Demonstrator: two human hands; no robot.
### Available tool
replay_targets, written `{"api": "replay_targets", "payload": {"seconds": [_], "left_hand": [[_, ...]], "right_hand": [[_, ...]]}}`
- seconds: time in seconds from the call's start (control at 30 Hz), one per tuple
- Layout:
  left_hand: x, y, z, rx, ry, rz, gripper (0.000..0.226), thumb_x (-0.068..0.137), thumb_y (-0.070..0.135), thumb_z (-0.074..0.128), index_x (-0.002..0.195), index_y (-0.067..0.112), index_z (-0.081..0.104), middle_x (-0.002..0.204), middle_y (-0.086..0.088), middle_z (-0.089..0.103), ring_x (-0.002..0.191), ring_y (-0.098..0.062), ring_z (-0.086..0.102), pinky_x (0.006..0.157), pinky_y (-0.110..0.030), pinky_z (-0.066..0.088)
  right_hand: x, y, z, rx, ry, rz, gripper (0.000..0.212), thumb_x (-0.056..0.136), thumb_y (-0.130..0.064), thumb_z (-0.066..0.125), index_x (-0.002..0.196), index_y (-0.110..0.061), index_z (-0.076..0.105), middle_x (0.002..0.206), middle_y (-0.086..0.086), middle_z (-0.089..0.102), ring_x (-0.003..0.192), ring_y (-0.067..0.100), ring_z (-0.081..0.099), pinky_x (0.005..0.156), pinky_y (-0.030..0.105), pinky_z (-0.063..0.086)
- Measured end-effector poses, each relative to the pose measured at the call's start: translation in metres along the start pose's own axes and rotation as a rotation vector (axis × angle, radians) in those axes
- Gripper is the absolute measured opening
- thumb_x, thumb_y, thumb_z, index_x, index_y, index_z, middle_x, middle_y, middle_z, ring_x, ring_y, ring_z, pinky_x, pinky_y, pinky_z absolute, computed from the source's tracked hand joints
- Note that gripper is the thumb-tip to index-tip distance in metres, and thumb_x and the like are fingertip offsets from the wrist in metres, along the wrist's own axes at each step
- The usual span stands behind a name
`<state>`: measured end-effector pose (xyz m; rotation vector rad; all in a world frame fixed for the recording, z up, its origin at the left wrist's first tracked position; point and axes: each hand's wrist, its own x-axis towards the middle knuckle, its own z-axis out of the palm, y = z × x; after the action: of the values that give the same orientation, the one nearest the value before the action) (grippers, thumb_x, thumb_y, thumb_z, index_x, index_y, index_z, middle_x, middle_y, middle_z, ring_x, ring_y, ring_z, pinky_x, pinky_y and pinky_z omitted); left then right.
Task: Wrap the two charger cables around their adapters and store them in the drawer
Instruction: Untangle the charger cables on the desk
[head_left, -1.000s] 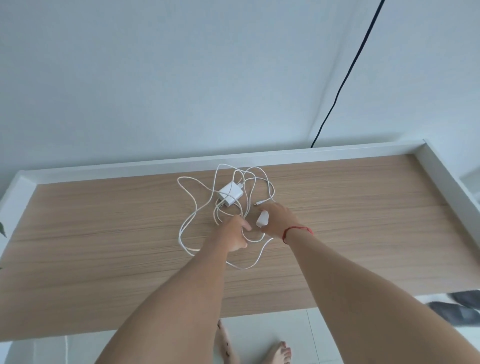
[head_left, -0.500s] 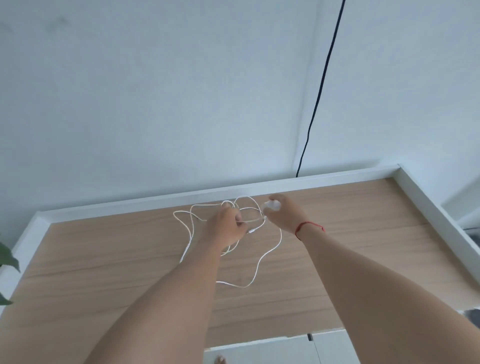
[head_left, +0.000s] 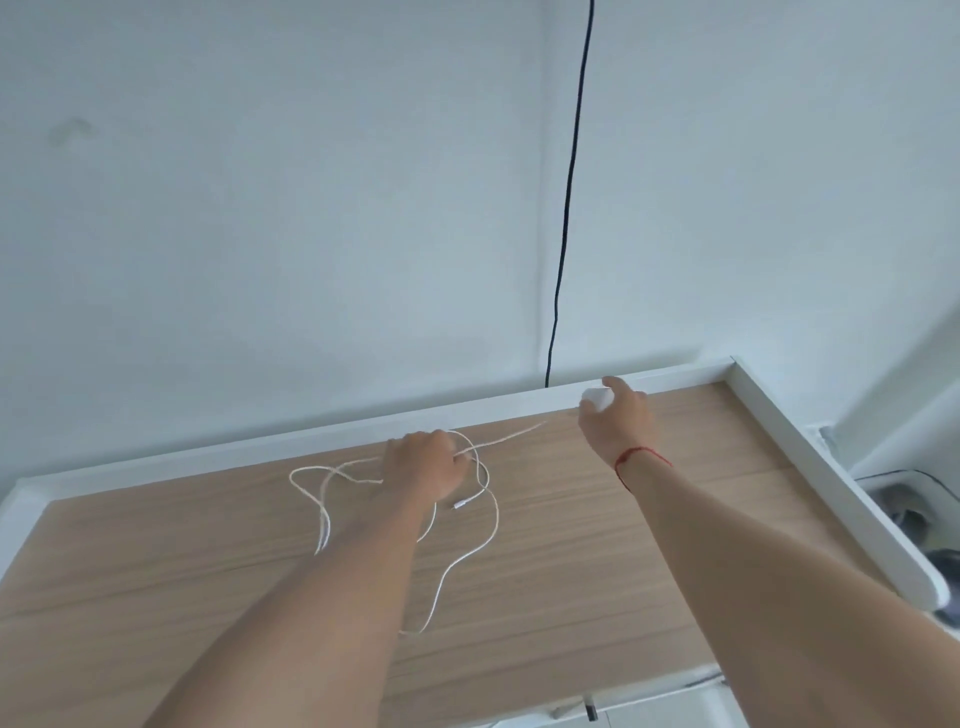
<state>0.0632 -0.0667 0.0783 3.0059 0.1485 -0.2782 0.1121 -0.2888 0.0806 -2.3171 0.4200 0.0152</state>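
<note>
Clearly the step in hand is drawing one charger free of the tangle before any winding starts.

Head view: right of centre, near the far edge, the right hand (head_left: 618, 418) curls its fingers round a small white plastic adapter (head_left: 596, 399), held just above the white raised rim (head_left: 519, 410) of the light wooden desk top (head_left: 649, 545). A red string bracelet (head_left: 640, 457) sits on that wrist. At the centre of the frame the left hand (head_left: 423, 462) closes its fingers over the thin white charger cables (head_left: 491, 525), pinning the knot of loops to the wood. One strand runs from it toward the right hand, too blurred to tell whether it reaches the adapter.

To do this well, I would pull slowly and level, easing the left fingers just enough for that one strand to slip through while the other loops stay down. The small metal-tipped plug (head_left: 460, 504) lies loose just below the left hand and could snag in a loop, so watch it. The second adapter is hidden, probably under the left hand. No drawer can be made out.
</note>
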Motion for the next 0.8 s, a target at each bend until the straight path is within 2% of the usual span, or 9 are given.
{"api": "replay_targets", "payload": {"seconds": [0.1,0.23,0.33,0.4,0.53,0.67,0.73,0.8], "left_hand": [[0.000,-0.018,0.010,0.058,0.018,-0.016,0.042,0.095,0.048,0.044,0.089,0.014,0.067,0.095,-0.005,0.071,0.099,-0.028,0.063,0.084,-0.033,0.044],[-0.003,-0.025,0.012,0.079,0.071,0.011,0.039,0.093,0.052,0.048,0.075,0.019,0.057,0.086,-0.001,0.067,0.094,-0.027,0.061,0.077,-0.032,0.040],[-0.005,-0.025,0.017,-0.071,0.094,-0.034,0.033,0.092,0.042,0.050,0.075,0.015,0.061,0.072,-0.001,0.058,0.086,-0.031,0.062,0.066,-0.031,0.039],[-0.007,-0.023,0.023,-0.165,0.106,-0.039,0.029,0.088,0.033,0.051,0.072,0.010,0.056,0.071,-0.003,0.056,0.079,-0.033,0.060,0.060,-0.031,0.038],[-0.010,-0.010,0.026,-0.274,0.098,-0.026,0.032,0.086,0.035,0.049,0.062,0.015,0.041,0.077,-0.006,0.055,0.072,-0.030,0.051,0.057,-0.031,0.033],[-0.007,0.005,0.022,-0.311,0.089,-0.018,0.033,0.094,0.026,0.037,0.062,0.017,0.036,0.064,-0.002,0.050,0.073,-0.031,0.048,0.058,-0.033,0.028],[-0.004,0.011,0.017,-0.310,0.098,0.001,0.030,0.096,0.021,0.034,0.066,0.016,0.037,0.062,0.001,0.046,0.072,-0.031,0.046,0.060,-0.033,0.028],[0.001,0.014,0.015,-0.315,0.084,0.034,0.023,0.098,0.021,0.032,0.078,0.013,0.042,0.069,-0.001,0.051,0.073,-0.030,0.046,0.062,-0.033,0.032]], "right_hand": [[0.004,0.026,-0.007,-0.099,0.030,0.046,0.048,0.091,-0.027,0.050,0.138,-0.021,0.046,0.135,0.015,0.048,0.124,0.035,0.047,0.099,0.039,0.040],[0.000,0.058,0.006,-0.122,-0.031,0.163,0.049,0.089,-0.022,0.050,0.138,-0.019,0.046,0.137,0.017,0.047,0.125,0.038,0.046,0.103,0.039,0.038],[-0.009,0.077,0.023,-0.133,-0.091,0.267,0.046,0.089,-0.019,0.051,0.135,-0.015,0.048,0.136,0.017,0.047,0.125,0.038,0.047,0.102,0.038,0.039],[-0.015,0.087,0.034,-0.181,-0.115,0.274,0.043,0.091,-0.019,0.051,0.133,-0.013,0.049,0.135,0.017,0.048,0.123,0.038,0.049,0.101,0.038,0.040],[-0.023,0.092,0.052,-0.247,-0.155,0.250,0.041,0.092,-0.018,0.050,0.133,-0.012,0.050,0.135,0.017,0.047,0.124,0.037,0.048,0.103,0.040,0.038],[-0.023,0.067,0.058,-0.371,-0.236,0.101,0.042,0.088,-0.015,0.051,0.129,-0.014,0.054,0.134,0.011,0.050,0.129,0.032,0.042,0.107,0.039,0.034],[-0.019,0.045,0.056,-0.302,-0.304,-0.003,0.038,0.087,-0.011,0.051,0.125,-0.014,0.059,0.130,0.008,0.056,0.123,0.030,0.050,0.104,0.035,0.039],[-0.018,0.021,0.054,-0.154,-0.429,-0.116,0.035,0.090,-0.010,0.050,0.123,-0.013,0.062,0.128,0.005,0.061,0.111,0.026,0.060,0.098,0.031,0.045]]}}
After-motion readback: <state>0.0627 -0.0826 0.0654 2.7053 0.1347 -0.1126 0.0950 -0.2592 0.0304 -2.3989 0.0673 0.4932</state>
